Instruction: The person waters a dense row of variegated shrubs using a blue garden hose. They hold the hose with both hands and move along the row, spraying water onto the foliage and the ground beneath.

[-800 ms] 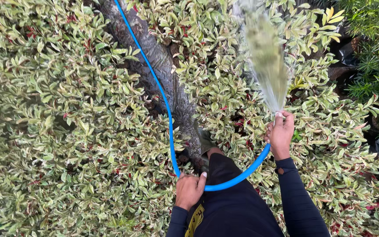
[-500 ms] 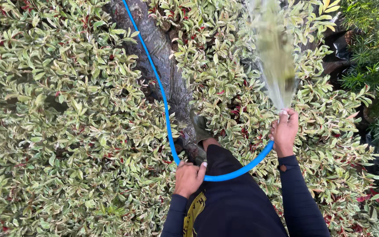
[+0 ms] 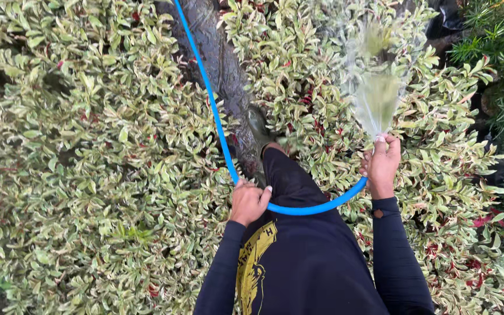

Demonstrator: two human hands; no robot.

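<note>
My right hand point(image 3: 382, 166), at centre right of the frame, is closed around the end of the blue hose point(image 3: 217, 125), with a finger or thumb pressed over the outlet so the water point(image 3: 375, 96) fans upward in the picture over the variegated shrubs point(image 3: 88, 175). My left hand point(image 3: 248, 202), at lower centre, is closed loosely around the hose further back. Between my hands the hose hangs in a curve across my dark trousers point(image 3: 290, 181); past my left hand it runs to the top of the frame along the narrow wet path point(image 3: 220, 64).

I judge the main risk to be the finger slipping off the outlet: wet skin on a wet hose, and the fan would collapse into a hard jet that could batter the leaves just in front of me or splash back on my sleeve. The path looks dark and slick, and my shoe point(image 3: 259, 125) stands on it right beside the hose, so I could tread on the hose or catch a foot in it. If I drag the hose sideways, it could rake across the shrubs on the left and snap stems. A tight bend in the slack curve could kink it and choke the flow.
</note>
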